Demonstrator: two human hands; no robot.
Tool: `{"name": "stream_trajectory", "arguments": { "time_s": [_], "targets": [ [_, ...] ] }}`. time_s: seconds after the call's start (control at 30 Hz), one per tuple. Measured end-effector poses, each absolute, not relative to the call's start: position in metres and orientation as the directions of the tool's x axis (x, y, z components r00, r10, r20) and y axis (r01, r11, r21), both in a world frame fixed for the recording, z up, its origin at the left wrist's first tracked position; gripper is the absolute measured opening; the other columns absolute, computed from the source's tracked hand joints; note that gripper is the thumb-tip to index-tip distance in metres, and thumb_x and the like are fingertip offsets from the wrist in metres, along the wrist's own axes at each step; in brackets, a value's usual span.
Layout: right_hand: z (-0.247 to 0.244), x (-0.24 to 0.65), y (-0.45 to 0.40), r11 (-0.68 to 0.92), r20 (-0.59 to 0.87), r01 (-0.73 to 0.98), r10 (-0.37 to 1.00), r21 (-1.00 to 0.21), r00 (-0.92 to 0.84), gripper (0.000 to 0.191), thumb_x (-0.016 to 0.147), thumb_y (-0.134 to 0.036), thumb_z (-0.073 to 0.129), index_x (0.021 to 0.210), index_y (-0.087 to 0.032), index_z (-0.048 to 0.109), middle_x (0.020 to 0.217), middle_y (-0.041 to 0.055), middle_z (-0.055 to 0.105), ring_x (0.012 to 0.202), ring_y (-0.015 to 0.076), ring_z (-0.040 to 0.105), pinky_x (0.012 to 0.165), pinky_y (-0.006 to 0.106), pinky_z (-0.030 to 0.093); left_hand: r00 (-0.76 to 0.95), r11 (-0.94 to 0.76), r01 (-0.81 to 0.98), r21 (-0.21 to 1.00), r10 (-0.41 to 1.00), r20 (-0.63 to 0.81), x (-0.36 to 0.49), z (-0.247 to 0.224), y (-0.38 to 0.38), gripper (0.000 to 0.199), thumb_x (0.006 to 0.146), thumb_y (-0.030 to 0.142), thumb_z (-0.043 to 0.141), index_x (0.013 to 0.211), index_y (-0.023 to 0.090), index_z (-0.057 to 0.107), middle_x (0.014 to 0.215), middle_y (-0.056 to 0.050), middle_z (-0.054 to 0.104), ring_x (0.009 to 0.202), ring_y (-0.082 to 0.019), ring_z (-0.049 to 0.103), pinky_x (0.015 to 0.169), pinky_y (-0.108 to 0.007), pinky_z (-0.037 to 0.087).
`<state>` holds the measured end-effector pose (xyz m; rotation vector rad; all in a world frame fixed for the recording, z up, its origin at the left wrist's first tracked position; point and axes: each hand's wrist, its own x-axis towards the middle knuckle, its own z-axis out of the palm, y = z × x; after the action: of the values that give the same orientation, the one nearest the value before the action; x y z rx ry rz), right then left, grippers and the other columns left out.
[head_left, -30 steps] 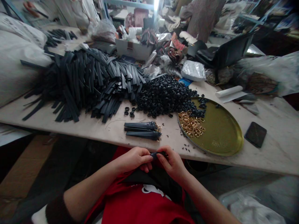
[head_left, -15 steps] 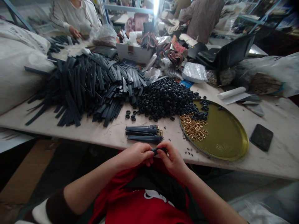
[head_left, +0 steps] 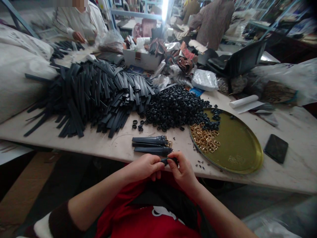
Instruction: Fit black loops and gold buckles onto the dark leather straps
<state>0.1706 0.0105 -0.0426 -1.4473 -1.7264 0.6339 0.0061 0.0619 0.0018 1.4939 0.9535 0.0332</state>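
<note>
Between my two hands, just past the table's front edge, is a dark strap [head_left: 164, 161], mostly covered by fingers. My left hand [head_left: 150, 165] pinches it from the left, thumb on top. My right hand [head_left: 181, 167] has thumb and fingers closed on its right end. Just beyond lie several dark straps with gold buckles [head_left: 151, 142], side by side on the table. Gold buckles [head_left: 205, 140] are heaped on the left part of a round gold tray [head_left: 242, 142]. Behind them is a mound of small black loops [head_left: 175, 105].
A big pile of dark strips [head_left: 94, 96] covers the table's left side, beside a white sack [head_left: 19, 72]. A phone [head_left: 276, 148] lies right of the tray. Further back stand a box of scraps [head_left: 141, 59] and plastic bags. Across the table, a person in white [head_left: 79, 23] handles strips.
Both hands stay together on the strap, with only slight finger shifts. The whole view has moved a little; the things on the table lie as before.
</note>
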Motion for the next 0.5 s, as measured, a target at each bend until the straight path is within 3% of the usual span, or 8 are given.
{"name": "stream_trajectory", "arguments": {
  "time_s": [0.13,0.33,0.5],
  "targets": [
    [-0.039,0.173,0.009,0.227,0.223,0.535,0.972,-0.813,-0.074,0.006,0.084,-0.023,0.045,0.089,-0.022,0.047,0.072,0.0001,0.056,0.063,0.0138,0.053,0.057,0.025,0.042,0.643,0.174,0.506,0.845,0.576,-0.504,0.008,-0.001,0.058,0.029,0.081,0.038,0.038,0.068,0.016,0.052,0.058,0.002,0.057,0.044,-0.009,0.047,0.043,-0.019,0.035],
    [-0.032,0.175,0.015,0.126,0.111,0.42,0.992,-0.899,-0.062,0.009,0.084,-0.028,0.045,0.089,-0.021,0.049,0.076,0.0006,0.055,0.066,0.0135,0.053,0.06,0.025,0.042,0.689,0.002,0.509,0.861,0.598,-0.409,-0.001,0.003,0.063,0.028,0.082,0.035,0.037,0.069,0.016,0.053,0.057,0.004,0.049,0.051,-0.009,0.042,0.049,-0.02,0.032],
    [-0.03,0.167,0.013,0.021,0.027,0.279,1.0,-0.96,0.017,0.015,0.085,-0.034,0.045,0.088,-0.02,0.048,0.071,-0.0009,0.052,0.06,0.0118,0.05,0.054,0.024,0.041,0.637,0.056,0.486,0.872,0.661,-0.397,0.002,-0.006,0.059,0.032,0.08,0.04,0.04,0.07,0.014,0.056,0.058,0.005,0.044,0.053,-0.009,0.037,0.048,-0.02,0.028]
  ]
}}
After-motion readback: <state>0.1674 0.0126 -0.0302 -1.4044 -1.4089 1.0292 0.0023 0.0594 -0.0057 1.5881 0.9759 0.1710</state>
